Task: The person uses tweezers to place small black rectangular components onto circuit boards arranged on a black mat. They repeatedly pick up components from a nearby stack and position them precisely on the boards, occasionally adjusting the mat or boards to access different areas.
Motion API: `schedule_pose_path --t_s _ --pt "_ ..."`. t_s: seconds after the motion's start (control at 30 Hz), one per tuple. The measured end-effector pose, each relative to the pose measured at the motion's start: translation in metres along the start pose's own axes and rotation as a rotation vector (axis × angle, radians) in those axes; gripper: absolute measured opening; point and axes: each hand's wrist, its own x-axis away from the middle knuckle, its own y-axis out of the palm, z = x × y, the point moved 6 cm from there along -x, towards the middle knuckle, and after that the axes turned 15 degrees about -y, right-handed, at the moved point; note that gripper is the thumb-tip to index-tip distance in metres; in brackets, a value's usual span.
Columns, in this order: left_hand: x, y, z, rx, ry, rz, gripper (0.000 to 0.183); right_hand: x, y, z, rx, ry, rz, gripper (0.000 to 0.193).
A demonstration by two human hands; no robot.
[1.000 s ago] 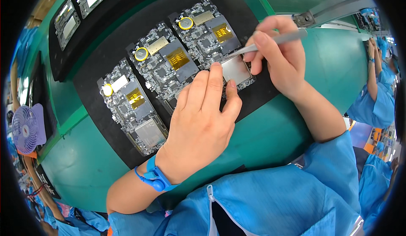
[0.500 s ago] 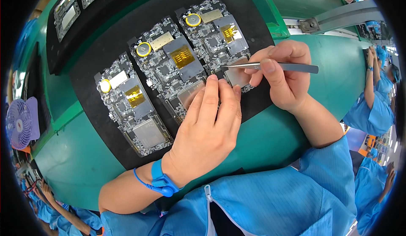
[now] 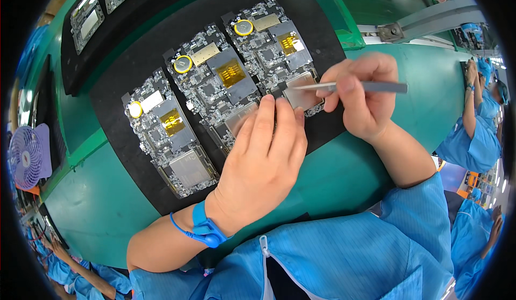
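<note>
Three circuit boards lie side by side: a left board (image 3: 156,134), a middle board (image 3: 208,89) and a right board (image 3: 269,56). Each has a round yellow-rimmed part, a shiny metal cover and a patch of amber tape. My left hand (image 3: 263,155) rests palm down, fingers stretched out, over the lower end of the middle board and the near edge of the right one; it hides part of both. In my right hand (image 3: 365,93) are metal tweezers (image 3: 371,86), pinched between thumb and fingers. Their tips, smeared by motion, point left above the right board's metal cover.
The boards lie on a black mat (image 3: 121,160) over a green tabletop (image 3: 88,208). More boards (image 3: 86,23) sit on a raised black surface at the upper left. A purple fan (image 3: 28,157) stands at the far left. Other people in blue work at both sides.
The tweezers' tips have drawn back a little to the right, from the gap by my left fingertips to above the right board's metal cover. My left hand stays nearly in place.
</note>
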Motion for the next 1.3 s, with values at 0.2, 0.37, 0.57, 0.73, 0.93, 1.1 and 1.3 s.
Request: schedule_pose_path --t_s 0.2,0.37,0.57,0.73,0.93,1.1,1.3 --pt "-0.016 -0.007 -0.015 0.232 -0.056 -0.012 0.046 -0.009 -0.016 0.003 -0.004 0.215 0.332 0.018" --pt "0.032 -0.026 -0.003 0.181 0.064 -0.024 0.035 0.013 -0.006 -0.031 -0.216 0.456 0.339 0.020" --pt "0.141 -0.045 0.011 0.208 0.153 -0.156 0.026 0.092 0.063 -0.095 -0.371 0.831 0.224 0.024" --pt "0.158 -0.046 0.008 0.229 0.131 -0.145 0.027 0.108 0.092 -0.105 -0.258 0.669 0.014 0.023" --pt "0.150 -0.045 0.008 0.260 0.139 -0.196 0.030 0.108 0.055 -0.106 -0.140 0.704 0.194 0.019" --pt "0.115 -0.029 0.024 0.293 0.220 -0.255 0.038 0.115 0.034 -0.108 -0.027 0.678 0.175 0.018" --pt "0.103 -0.016 0.031 0.275 0.286 -0.271 0.039 0.117 0.039 -0.110 0.035 0.609 0.147 0.016"
